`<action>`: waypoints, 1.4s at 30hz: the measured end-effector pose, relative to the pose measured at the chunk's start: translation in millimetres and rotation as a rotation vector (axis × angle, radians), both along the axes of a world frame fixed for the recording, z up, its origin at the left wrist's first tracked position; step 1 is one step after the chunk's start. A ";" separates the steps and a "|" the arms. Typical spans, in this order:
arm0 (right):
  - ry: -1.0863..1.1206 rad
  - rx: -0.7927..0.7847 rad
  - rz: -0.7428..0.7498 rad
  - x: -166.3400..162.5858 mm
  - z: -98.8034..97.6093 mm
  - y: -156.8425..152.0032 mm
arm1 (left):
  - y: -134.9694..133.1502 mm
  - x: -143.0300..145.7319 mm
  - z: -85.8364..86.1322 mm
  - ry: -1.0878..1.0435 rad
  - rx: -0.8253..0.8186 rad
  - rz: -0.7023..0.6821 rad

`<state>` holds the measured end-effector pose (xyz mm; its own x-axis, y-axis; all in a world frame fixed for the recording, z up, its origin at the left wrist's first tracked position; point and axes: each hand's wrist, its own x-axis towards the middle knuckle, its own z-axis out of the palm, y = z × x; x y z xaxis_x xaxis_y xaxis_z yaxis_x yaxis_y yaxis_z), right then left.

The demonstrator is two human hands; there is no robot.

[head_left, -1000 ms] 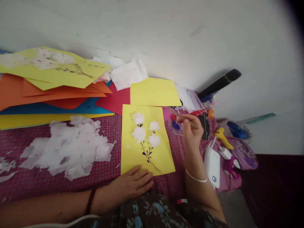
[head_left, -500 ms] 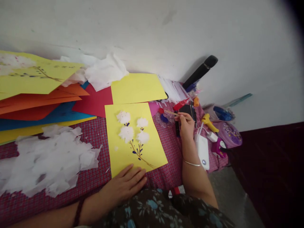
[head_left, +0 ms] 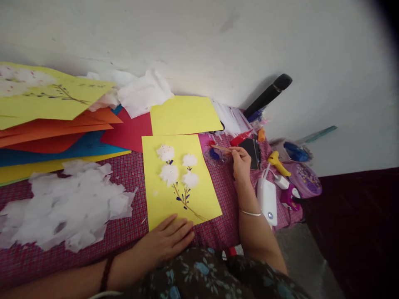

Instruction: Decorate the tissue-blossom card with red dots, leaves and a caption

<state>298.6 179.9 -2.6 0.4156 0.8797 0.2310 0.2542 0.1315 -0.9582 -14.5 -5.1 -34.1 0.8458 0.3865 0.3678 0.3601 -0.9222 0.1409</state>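
My left hand lies flat with its fingers stretched over the lower edge of a yellow sheet. Four-petal detail is too small to read, but the sheet carries several fluffy white tissue blossoms and a painted brown branch with dark blue leaves. Between the thumb and fingers of my right hand is a thin wooden stick. Its far tip reaches over a clear plastic palette with red and blue paint; whether it touches the paint I cannot tell.
Torn white tissue is heaped at left, below stacked coloured sheets. Crumpled tissue and another yellow sheet lie near the wall. On the right are a red tube, a black microphone, a yellow glue gun and a white power bank.
The view has shifted slightly, so most things sit a little further right. The stick has tilted, its tip dipping lower over the red paint. My left hand stays on the sheet.
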 end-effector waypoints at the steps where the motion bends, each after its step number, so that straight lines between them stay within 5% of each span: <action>1: 0.037 0.008 -0.011 0.3 0.4 0.1 | -0.3 0.1 -0.5 0.003 0.001 -0.001; 10: 0.537 -0.016 0.008 -4.8 13.8 -7.3 | -1.9 -0.2 -1.4 0.035 -0.028 -0.002; 18: 0.612 -0.295 0.415 -64.4 45.4 -19.8 | -2.6 1.1 7.6 0.052 -0.050 0.011; 25: 0.536 -0.369 0.422 -105.7 27.6 -7.2 | -2.5 0.3 4.1 0.032 -0.028 0.006; 34: 0.506 -0.433 0.386 -107.3 14.6 2.0 | -2.2 0.3 6.2 0.018 -0.051 0.002; 42: 0.702 -0.503 0.434 -101.5 14.7 7.3 | -2.9 0.6 6.3 0.020 -0.039 0.006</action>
